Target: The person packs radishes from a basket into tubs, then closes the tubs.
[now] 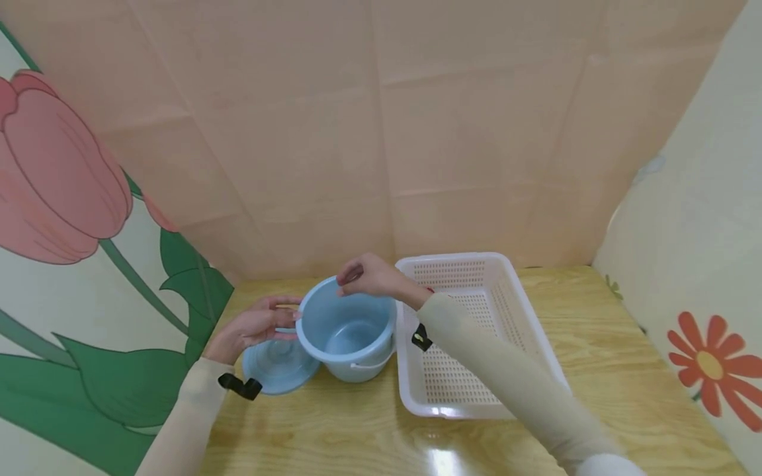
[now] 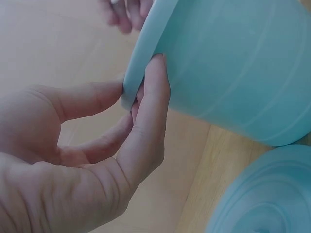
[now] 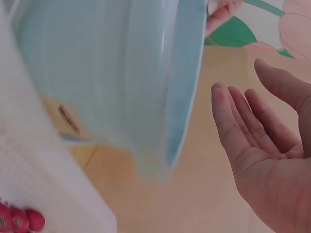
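A light blue bucket with a thin handle stands on the wooden table. My left hand pinches its rim from the left, thumb on one side and fingers on the other, as the left wrist view shows close up. Over the bucket's far edge hovers my right hand, its fingers loosely bent and nothing between them. In the right wrist view those fingers are apart from the rim. Inside, the bucket shows only its bare bottom.
Left of the bucket lies a round blue lid, partly behind the left hand. To the right is a white perforated basket, crossed by my right forearm. Several small red round things sit in it. A peach-coloured sheet hangs behind the table.
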A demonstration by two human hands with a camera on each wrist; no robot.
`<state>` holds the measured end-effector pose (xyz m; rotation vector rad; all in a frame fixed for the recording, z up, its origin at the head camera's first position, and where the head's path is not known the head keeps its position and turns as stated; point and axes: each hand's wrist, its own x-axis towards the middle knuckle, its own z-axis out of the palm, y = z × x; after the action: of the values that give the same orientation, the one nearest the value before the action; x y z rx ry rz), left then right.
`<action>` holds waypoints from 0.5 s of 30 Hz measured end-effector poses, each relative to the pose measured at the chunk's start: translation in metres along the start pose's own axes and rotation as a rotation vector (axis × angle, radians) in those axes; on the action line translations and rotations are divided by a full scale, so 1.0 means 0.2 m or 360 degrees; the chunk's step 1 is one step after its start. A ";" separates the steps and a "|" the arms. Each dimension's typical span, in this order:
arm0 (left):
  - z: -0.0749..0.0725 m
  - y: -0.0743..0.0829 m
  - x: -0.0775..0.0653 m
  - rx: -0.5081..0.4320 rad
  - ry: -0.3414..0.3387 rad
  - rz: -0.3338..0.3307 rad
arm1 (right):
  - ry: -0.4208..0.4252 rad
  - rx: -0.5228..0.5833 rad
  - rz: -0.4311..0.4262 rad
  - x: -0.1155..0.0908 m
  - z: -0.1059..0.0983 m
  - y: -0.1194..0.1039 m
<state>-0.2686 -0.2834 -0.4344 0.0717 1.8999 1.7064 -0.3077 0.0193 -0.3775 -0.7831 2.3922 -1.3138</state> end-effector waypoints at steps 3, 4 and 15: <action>0.00 0.00 0.00 0.0015 -0.0002 0.0010 | 0.0033 -0.0019 0.0034 -0.06 -0.06 0.03; 0.00 0.00 0.01 0.0017 -0.0003 0.0012 | 0.0047 -0.0022 0.0043 -0.08 -0.08 0.04; 0.01 0.00 0.00 0.0026 -0.0002 0.0010 | 0.0307 -0.0100 0.0008 -0.32 -0.21 0.28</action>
<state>-0.2673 -0.2817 -0.4347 0.0852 1.9149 1.6944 -0.2954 0.1091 -0.4034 -0.6947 2.5941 -1.3752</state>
